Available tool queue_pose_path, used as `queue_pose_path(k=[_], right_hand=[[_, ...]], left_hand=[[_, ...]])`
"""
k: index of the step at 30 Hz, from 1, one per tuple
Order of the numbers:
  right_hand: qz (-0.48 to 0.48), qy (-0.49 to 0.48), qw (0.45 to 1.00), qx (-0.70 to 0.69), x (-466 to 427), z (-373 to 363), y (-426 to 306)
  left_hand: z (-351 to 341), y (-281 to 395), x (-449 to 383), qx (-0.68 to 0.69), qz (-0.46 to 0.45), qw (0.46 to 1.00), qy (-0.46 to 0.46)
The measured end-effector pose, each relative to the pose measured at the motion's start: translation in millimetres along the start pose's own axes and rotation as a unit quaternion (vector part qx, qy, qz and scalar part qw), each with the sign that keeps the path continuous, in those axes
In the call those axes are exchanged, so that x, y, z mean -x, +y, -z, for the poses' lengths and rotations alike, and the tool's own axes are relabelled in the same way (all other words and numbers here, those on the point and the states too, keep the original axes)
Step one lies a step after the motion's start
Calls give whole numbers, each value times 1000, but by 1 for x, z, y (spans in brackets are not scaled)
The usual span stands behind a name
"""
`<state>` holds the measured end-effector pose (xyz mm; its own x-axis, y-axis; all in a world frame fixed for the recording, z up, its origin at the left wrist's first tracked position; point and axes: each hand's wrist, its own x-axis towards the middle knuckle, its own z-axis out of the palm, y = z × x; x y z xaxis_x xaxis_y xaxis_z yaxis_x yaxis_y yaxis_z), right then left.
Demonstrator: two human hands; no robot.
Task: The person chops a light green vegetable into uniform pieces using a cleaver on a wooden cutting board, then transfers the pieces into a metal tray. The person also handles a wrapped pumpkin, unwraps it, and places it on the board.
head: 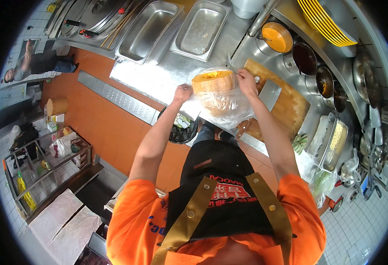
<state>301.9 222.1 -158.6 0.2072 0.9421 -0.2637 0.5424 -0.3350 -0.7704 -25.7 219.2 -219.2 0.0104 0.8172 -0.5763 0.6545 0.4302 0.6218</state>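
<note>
A large cut pumpkin (213,86) with its orange inside facing up stands near the edge of the steel counter. A clear plastic bag (227,111) lies around its lower part and bunches up in front. My left hand (183,93) pinches the bag's edge at the left of the pumpkin. At the right, my right hand (246,80) grips the bag's edge with bent fingers. Just right of that hand, a wide cleaver blade (270,93) lies on a wooden cutting board (291,111); my right forearm partly covers the board.
Steel pans (199,31) stand behind the pumpkin. Pots of sauce (276,37) line the right side. A lined bin (182,129) with scraps is below the counter's edge. A striped cloth (300,143) lies near noodle trays (336,145). Another person (38,63) stands far left.
</note>
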Motion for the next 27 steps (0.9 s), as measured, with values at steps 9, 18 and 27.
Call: queue_pose_path(k=[9, 18, 27], right_hand=[[8, 51, 998, -36, 69, 25, -92], [-95, -2, 994, -49, 19, 12, -63], [-278, -208, 840, -417, -20, 3, -6]], left_hand=[[45, 90, 81, 314, -96, 943, 51], [23, 100, 52, 412, 101, 898, -113], [-18, 80, 31, 551, 21, 803, -226]])
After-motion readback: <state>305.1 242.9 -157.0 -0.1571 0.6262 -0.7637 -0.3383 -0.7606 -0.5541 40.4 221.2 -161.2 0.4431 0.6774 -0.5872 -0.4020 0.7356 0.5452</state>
